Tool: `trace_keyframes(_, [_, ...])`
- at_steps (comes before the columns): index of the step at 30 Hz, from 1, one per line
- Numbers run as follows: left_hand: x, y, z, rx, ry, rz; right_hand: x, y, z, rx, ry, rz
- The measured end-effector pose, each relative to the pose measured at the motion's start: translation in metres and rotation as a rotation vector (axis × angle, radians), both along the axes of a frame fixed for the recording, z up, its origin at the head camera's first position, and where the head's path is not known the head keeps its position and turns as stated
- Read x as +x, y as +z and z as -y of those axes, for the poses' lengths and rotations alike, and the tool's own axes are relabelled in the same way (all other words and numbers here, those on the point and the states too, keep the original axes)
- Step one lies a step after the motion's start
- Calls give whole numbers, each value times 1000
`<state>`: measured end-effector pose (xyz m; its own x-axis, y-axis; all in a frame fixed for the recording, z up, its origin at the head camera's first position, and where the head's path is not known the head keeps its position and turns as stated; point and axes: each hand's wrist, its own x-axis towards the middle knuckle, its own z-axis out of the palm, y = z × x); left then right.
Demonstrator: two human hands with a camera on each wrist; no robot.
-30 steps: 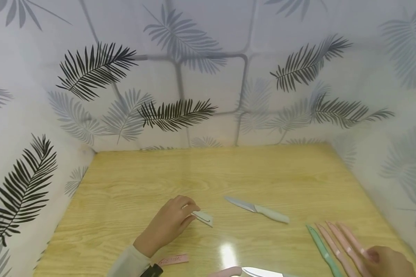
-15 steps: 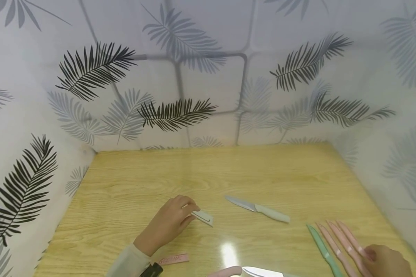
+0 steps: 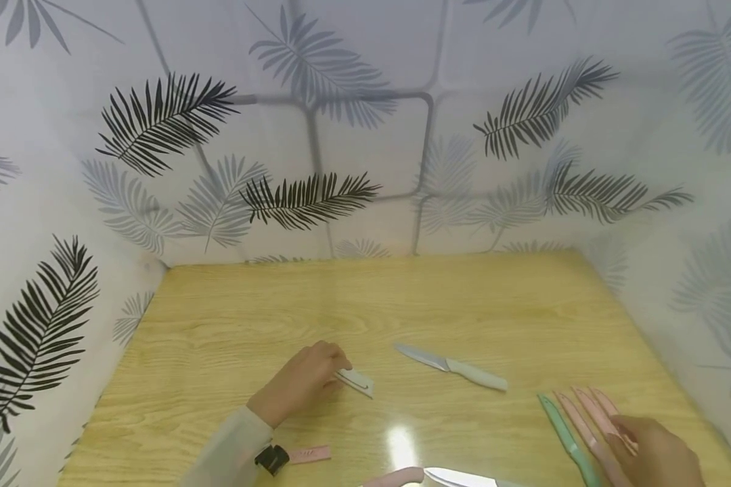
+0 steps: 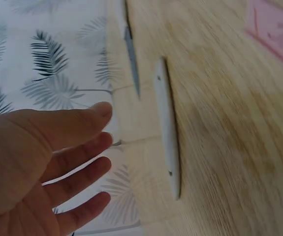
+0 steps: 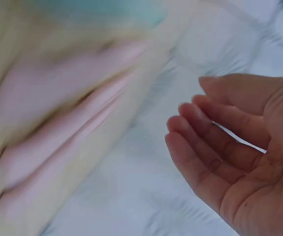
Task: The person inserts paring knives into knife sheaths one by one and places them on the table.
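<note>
My left hand (image 3: 297, 385) is over the table beside a white knife sheath (image 3: 359, 383). In the left wrist view, its thumb and fingers are spread and hold nothing, with a gap between the fingertips and the sheath (image 4: 167, 128). A knife with a whitish handle (image 3: 478, 375) and bare blade lies to the right of the sheath. At the right, my right hand (image 3: 660, 453) overlaps several pink sheathed knives (image 3: 587, 427) in the head view. The right wrist view shows its fingers loosely bent and nothing in them; the pink knives (image 5: 62, 88) are blurred there.
A green sheathed knife (image 3: 566, 433) lies left of the pink ones. Near the front edge are a pink sheath (image 3: 311, 454), partly behind the left wrist's black device (image 3: 272, 460), and a bare-bladed knife (image 3: 459, 477) beside a pink handle (image 3: 396, 477). Leaf-patterned curtains enclose the table.
The right hand has shifted left over the pink knives. The left wrist has turned and moved slightly right, its black device now higher in view; the white sheath stays put.
</note>
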<state>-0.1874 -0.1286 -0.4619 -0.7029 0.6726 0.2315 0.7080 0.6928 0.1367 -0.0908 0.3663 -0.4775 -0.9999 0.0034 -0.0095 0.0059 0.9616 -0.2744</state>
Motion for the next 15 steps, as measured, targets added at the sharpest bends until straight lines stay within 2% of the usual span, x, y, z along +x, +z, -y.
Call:
trace_keyframes(3, [-10,-6,-2,-66,26,62,6,7,35,-19,72,-124])
trace_keyframes(5, [-14,-10,-3,-85,34,101,9,8,56,-30,105,-147])
trace_keyframes(10, [-21,-21,-7,-99,30,150,15,5,92,-41,146,-73])
trace_keyframes(13, [-22,-26,-9,-124,23,144,16,1,102,-47,176,-22])
trace_keyframes(15, [-23,-29,-9,-141,12,120,17,-3,105,-47,199,-26])
